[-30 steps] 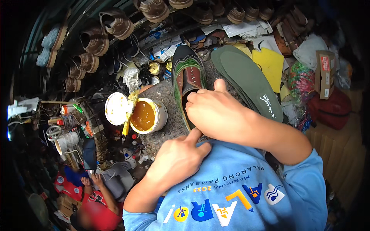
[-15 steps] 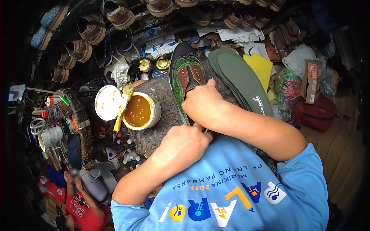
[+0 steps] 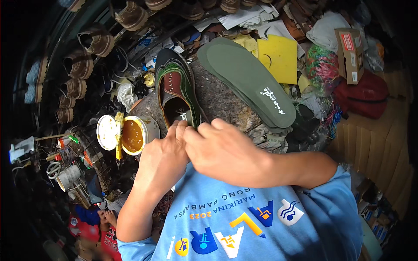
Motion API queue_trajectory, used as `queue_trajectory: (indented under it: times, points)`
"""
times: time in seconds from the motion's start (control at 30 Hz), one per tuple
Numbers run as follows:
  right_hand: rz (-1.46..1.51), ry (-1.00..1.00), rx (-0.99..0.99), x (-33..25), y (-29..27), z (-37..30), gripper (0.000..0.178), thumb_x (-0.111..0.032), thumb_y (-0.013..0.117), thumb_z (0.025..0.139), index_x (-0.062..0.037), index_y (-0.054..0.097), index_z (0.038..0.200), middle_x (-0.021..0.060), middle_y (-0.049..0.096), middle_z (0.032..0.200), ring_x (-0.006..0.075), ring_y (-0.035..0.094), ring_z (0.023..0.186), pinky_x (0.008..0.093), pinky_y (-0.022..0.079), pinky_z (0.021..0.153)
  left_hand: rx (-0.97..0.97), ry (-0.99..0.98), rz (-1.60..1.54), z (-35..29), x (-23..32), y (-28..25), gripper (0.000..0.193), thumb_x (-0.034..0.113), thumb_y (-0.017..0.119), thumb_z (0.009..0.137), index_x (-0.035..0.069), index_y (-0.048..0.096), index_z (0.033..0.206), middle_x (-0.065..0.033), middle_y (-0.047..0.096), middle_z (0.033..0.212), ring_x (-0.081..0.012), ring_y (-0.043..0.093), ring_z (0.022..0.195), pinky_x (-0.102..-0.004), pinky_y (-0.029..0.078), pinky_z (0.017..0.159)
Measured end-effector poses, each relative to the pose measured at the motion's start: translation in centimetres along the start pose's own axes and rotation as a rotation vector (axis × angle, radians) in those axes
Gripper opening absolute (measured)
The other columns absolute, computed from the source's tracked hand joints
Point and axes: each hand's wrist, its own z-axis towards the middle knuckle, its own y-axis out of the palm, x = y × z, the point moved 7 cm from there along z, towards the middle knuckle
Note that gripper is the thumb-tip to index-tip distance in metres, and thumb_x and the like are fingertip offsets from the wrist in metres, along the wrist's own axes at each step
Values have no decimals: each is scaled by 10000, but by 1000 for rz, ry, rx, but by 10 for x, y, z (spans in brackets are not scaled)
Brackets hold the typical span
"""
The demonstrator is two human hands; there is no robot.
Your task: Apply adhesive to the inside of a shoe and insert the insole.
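1. Head view, the shoe: a low leather shoe with a black toe, green patterned side panels and a reddish-brown, eyeleted middle (image 3: 173, 82) sits sole-down on a rough grey block (image 3: 237, 115). Its long axis runs away from the person, toe far and leaning left, heel near; the opening faces up, showing a dark lining.

2. Head view, the left hand: the bare left hand (image 3: 162, 151) comes up from below, fingers bent forward, fingertips at the near end of the opening. Its thumb is hidden, so whether it grips the heel or only rests there cannot be told.

3. Head view, the right hand: the bare right hand (image 3: 222, 147) comes in from the right with its fingers curled in, knuckles up, beside the heel and up against the left fingers. What its fingertips have hold of is out of sight.

4. Head view, the key relation: the shoe lies straight ahead of the left hand and ahead and left of the right. Both are at its heel end, the left more nearly in line with the long axis; the toe is well apart from both.

5. Head view, nearby: a white tub of amber paste (image 3: 151, 132) stands left of the shoe; flat dark-green insoles (image 3: 246, 76) lie to its right.
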Motion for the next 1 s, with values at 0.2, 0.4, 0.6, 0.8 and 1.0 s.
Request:
queue_trajectory:
  times: [0.2,0.4,0.6,0.8,1.0]
  points:
    - [54,-15,-43,4,8,6,157,-180,678,779,-62,770,827,74,675,988,176,627,810,318,460,697,-398,-79,109,14,1,-8,395,154,672,827,-18,647,1182,-203,741,1095,-394,730,921,-501,583,804]
    - [129,-70,-78,-1,32,8,100,-185,684,780,-138,763,740,55,707,768,210,721,734,350,526,651,-60,89,-268,46,-7,-43,316,-36,652,759,-44,712,1069,-234,723,987,-443,697,995,-487,567,869]
    - [188,-105,-257,-6,49,16,89,-143,678,789,-104,758,794,89,741,719,234,758,661,392,595,547,-222,-87,16,69,-11,-13,254,-28,619,831,-128,717,1044,-293,729,1092,-412,720,1083,-468,592,930]
    - [208,-114,-198,1,50,21,101,-132,661,819,-69,739,808,123,745,743,279,769,690,413,606,554,-166,-240,4,92,-35,26,190,62,610,857,-17,781,879,-273,753,988,-394,752,981,-481,596,867]
    - [209,-116,-117,0,47,19,111,-126,640,853,-45,700,901,121,747,802,271,771,694,407,613,562,-302,-314,37,108,-51,48,171,90,651,842,48,815,866,-234,767,963,-372,761,942,-452,605,825]
